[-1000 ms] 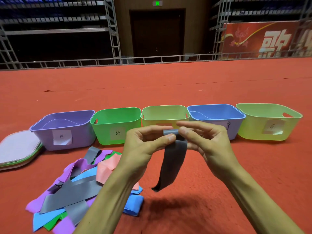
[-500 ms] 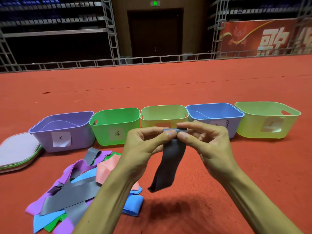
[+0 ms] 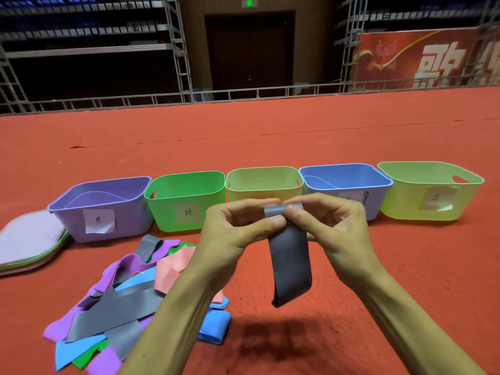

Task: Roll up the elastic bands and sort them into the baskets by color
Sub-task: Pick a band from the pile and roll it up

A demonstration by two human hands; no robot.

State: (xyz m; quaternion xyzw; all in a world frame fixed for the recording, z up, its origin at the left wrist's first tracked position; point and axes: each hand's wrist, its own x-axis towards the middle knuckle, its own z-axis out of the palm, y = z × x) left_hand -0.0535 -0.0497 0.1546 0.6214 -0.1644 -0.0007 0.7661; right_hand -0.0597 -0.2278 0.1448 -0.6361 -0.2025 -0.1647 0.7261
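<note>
head view: the left hand [image 3: 232,228] and right hand [image 3: 332,226] meet in mid-air above the floor [image 3: 270,136]. the fingers [image 3: 270,223] of both are clamped on the top edge of the grey band [image 3: 290,263], thumbs in front and forefingers behind. only a small fold or first turn shows at the top, and the rest hangs loose, its lower end clear of the floor.

risks, as i judge them: the first turn is small and the rubber looks slick, so if either thumb eases off the turn could spring open. uneven pressure from the two hands would skew the roll into a cone. a loosely wound roll would likely unwind once it is dropped in a basket. the paper labels are too small to read for certain, so the band could end up in the wrong basket.

room: the baskets stand in a row beyond the hands, touching or nearly so: purple basket [image 3: 130,220], green basket [image 3: 167,212], pale basket [image 3: 262,190], blue basket [image 3: 346,185], lime basket [image 3: 405,204]. the hands partly hide the pale one's front wall. the pile [image 3: 121,301] of loose bands lies under the left forearm, so a dropped elbow could drag it. a flat stack [image 3: 29,239] sits at the far left. open floor lies below and to the right of the right forearm.
</note>
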